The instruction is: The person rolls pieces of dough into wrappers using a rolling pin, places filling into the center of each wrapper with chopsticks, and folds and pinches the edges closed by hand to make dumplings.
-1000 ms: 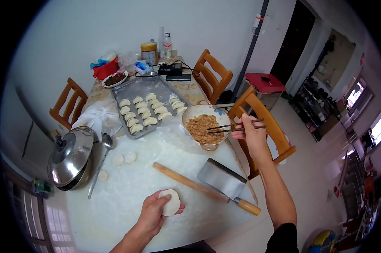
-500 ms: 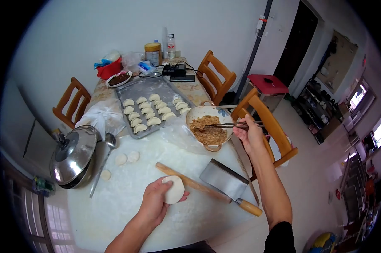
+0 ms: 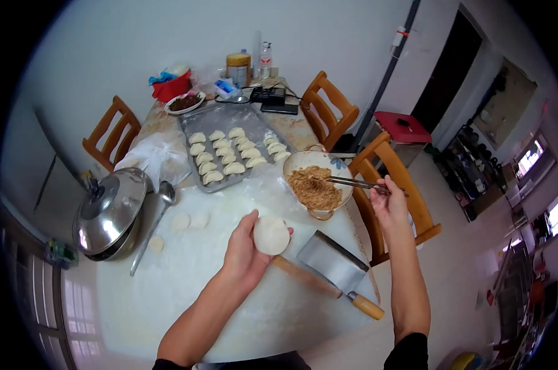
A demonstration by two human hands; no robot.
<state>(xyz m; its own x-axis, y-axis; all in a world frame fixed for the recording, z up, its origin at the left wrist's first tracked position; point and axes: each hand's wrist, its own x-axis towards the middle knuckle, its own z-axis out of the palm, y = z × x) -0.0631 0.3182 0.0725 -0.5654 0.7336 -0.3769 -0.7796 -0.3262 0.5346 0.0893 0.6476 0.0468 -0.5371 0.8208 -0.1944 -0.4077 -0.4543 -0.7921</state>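
Observation:
A round, flat dumpling wrapper (image 3: 271, 236) lies across the fingers of my left hand (image 3: 245, 250), its thumb lifted at the wrapper's left edge. My right hand (image 3: 390, 203) grips a pair of dark chopsticks (image 3: 359, 182); their tips are in the brown minced filling (image 3: 316, 190) inside a patterned two-handled bowl (image 3: 298, 161). Below the left hand a wooden rolling pin (image 3: 306, 277) lies partly covered. Beside it rests a broad cleaver (image 3: 334, 262) with a wooden handle. Several folded dumplings (image 3: 232, 168) stand in rows on a grey metal tray (image 3: 211, 126).
Three loose dough rounds (image 3: 180, 222) lie left of my left hand. A long metal spoon (image 3: 152, 228) and a lidded pot (image 3: 109, 213) are at the left edge. Wooden chairs (image 3: 396, 182) flank the table (image 3: 186, 308). A red bowl (image 3: 171, 86) and jar (image 3: 238, 69) stand behind.
My left hand has moved up and right with the wrapper, its thumb now off the wrapper's face. My right hand has shifted slightly right and down in view, chopsticks still in the filling.

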